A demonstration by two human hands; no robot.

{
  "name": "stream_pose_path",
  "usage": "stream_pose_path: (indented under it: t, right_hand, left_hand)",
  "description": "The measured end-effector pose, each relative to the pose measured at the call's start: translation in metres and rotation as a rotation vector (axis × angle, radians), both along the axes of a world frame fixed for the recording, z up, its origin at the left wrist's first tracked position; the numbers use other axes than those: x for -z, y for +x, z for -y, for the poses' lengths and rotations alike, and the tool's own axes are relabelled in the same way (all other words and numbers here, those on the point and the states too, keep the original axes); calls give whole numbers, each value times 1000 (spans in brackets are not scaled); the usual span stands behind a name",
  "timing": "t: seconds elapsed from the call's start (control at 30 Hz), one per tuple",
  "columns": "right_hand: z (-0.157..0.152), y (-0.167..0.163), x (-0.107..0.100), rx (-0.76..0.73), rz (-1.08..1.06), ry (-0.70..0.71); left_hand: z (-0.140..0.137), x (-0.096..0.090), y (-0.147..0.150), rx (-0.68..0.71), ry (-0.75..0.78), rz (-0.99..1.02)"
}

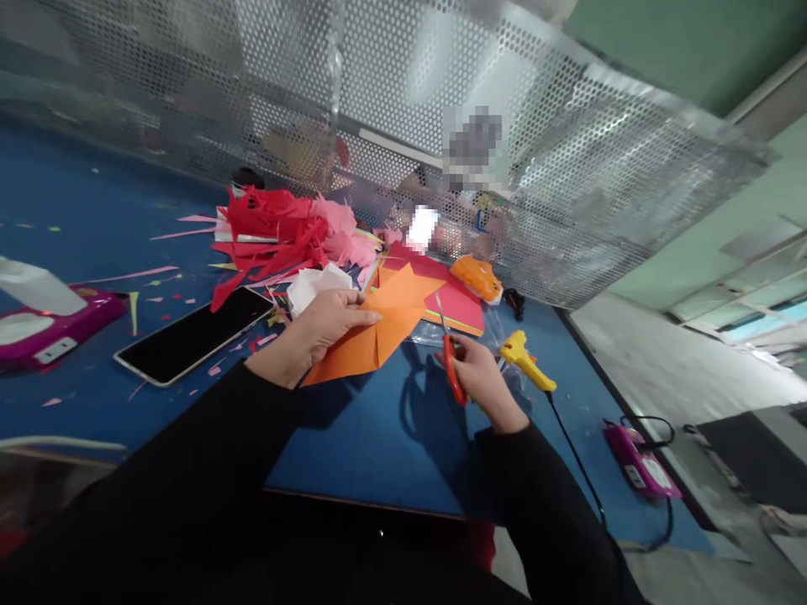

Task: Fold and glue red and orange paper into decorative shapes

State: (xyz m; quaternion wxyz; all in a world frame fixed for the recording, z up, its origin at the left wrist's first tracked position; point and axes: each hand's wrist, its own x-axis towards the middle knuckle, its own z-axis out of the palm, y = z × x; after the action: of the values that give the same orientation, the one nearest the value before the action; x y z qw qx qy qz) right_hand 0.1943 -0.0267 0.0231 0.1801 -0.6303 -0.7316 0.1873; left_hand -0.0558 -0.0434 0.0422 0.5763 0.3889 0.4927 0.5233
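My left hand (pixel 334 322) pinches a folded sheet of orange paper (pixel 396 309) along its left side, thumb on top. The paper is held above the blue table (pixel 371 445), with creases and a notched upper edge showing. In my right hand (pixel 477 376) is a pair of scissors with red handles (pixel 454 374). Their blades point up and away, beside the right edge of the orange paper; whether they touch it I cannot tell. Beyond the paper lies a stack of coloured sheets (pixel 463 302), red on top. A crumpled white paper (pixel 315 284) sits just behind my left hand.
Red and pink paper strips (pixel 283 227) are heaped at the back left. A phone (pixel 195 336) lies among scraps. A yellow glue gun (pixel 526 360) with a cord and an orange packet (pixel 477 277) are at right. Purple power strips (pixel 643 462) stand on both sides. A perforated metal screen (pixel 403 92) borders the back.
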Motion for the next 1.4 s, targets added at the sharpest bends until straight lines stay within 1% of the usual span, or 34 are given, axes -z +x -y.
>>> stream_pose_path:
  t: [0.13,0.2,0.27,0.33,0.43,0.53,0.57,0.63,0.7,0.73,0.8,0.87,1.0,1.07,1.1,1.13,1.17,1.2,1.23,1.3,1.33,1.4]
  right_hand:
    - [-26,-24,7,136,228,121]
    - [-32,-28,8,157,307,158]
    - [-29,-25,7,147,358,209]
    - [-16,-16,4,133,384,280]
    - [16,5,2,132,376,396]
    - [54,21,11,114,336,462]
    - [66,23,16,82,317,489]
    - [86,24,27,-41,273,583]
    - [98,19,35,-192,254,692]
    - [102,16,38,-261,263,723]
    - [102,9,41,-356,295,720]
    - [99,5,43,-412,304,681]
    - [95,3,48,-435,280,605]
    - [96,3,49,-433,273,573]
    - [98,3,49,-426,272,558]
    - [99,3,48,-418,272,543]
    - [100,3,48,-409,274,527]
    - [102,3,47,-401,276,511]
    - [102,2,46,-392,274,497]
    - [103,2,46,-359,258,479]
    - [104,2,47,-335,243,475]
    - [104,2,48,-275,200,469]
  left_hand:
    - [2,-2,5,47,-17,-20]
    - [3,-2,9,66,-31,-39]
    - [3,0,13,85,-47,-62]
    - [4,3,18,106,-59,-89]
    - [7,9,26,155,-83,-133]
    - [16,17,35,221,-126,-182]
    - [20,19,38,241,-139,-203]
    - [29,23,43,271,-157,-253]
    - [38,26,48,295,-160,-311]
    - [42,27,50,303,-157,-343]
    - [47,29,52,311,-148,-414]
    - [51,31,53,308,-131,-506]
    - [59,28,49,317,-68,-752]
    - [63,22,47,302,5,-909]
    - [64,18,47,282,70,-1006]
    - [64,15,46,281,206,-1175]
    - [63,13,46,306,343,-1307]
    - [61,12,46,365,460,-1382]
    - [57,12,47,453,538,-1405]
    - [49,17,48,634,563,-1349]
    - [45,20,49,694,545,-1307]
    - [39,27,49,736,513,-1240]
